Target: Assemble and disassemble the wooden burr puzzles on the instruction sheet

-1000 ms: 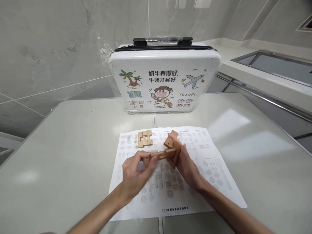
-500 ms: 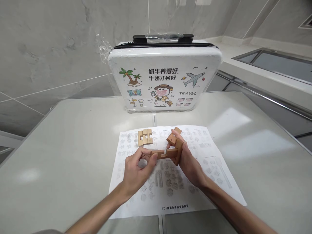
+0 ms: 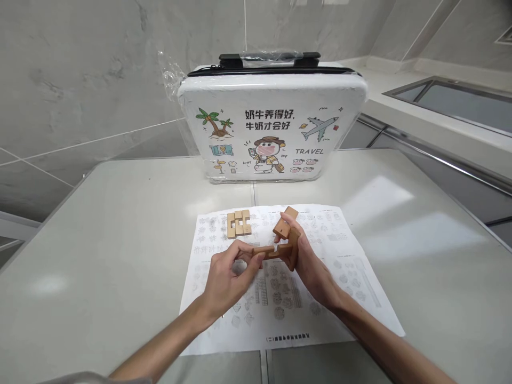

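Facing a white suitcase [image 3: 276, 93] above a printed sheet [image 3: 244, 333], the right hand [image 3: 316, 274] grips a brown wooden cluster [image 3: 294, 246], the left hand [image 3: 228, 274] pinching a notched bar [image 3: 268, 250] at its edge. Should the right grip slacken, pieces could slip onto the sheet.

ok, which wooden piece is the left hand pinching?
The notched brown bar, the only piece between the left hand's thumb and fingers. The other brown pieces are in the right hand; the pale pieces lie on the paper.
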`<action>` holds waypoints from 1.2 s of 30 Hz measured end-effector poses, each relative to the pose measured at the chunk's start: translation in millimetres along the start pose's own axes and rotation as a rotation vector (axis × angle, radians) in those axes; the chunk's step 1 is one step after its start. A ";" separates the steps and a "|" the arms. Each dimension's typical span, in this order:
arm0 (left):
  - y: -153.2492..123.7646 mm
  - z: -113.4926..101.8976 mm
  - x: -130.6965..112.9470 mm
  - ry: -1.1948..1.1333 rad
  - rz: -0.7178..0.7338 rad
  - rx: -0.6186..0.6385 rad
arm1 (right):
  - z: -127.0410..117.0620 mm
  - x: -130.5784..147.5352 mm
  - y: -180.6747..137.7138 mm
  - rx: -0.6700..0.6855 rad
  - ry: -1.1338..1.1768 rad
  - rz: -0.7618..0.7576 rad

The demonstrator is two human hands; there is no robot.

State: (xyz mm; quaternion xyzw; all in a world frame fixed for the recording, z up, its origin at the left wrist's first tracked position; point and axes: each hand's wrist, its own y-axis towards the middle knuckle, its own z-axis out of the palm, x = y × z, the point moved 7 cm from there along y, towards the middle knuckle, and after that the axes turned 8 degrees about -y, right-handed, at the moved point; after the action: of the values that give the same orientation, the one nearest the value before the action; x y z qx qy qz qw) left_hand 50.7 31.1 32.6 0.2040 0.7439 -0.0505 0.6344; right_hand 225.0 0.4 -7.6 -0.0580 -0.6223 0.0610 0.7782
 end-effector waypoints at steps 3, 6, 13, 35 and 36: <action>-0.5 2.1 2.6 -0.036 -0.047 0.019 | -0.1 -0.6 -1.9 -0.002 -0.018 0.003; -0.8 2.8 4.3 -0.055 -0.079 0.024 | -0.1 -4.1 -2.5 0.005 -0.018 0.017; 0.8 3.4 6.3 -0.199 -0.182 0.029 | -2.5 6.4 8.4 -0.045 0.100 0.015; 7.6 4.6 24.1 -0.586 -0.305 0.074 | -2.3 4.6 14.4 0.253 -0.038 0.055; 7.7 4.3 24.3 -0.595 -0.301 0.069 | 2.0 3.4 12.4 0.314 -0.019 0.080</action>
State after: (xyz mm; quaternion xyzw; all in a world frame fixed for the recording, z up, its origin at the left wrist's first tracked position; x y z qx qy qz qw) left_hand 54.8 42.4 9.7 0.0893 0.5457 -0.2261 0.8020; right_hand 223.5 13.2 -5.9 0.0402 -0.6098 0.1888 0.7687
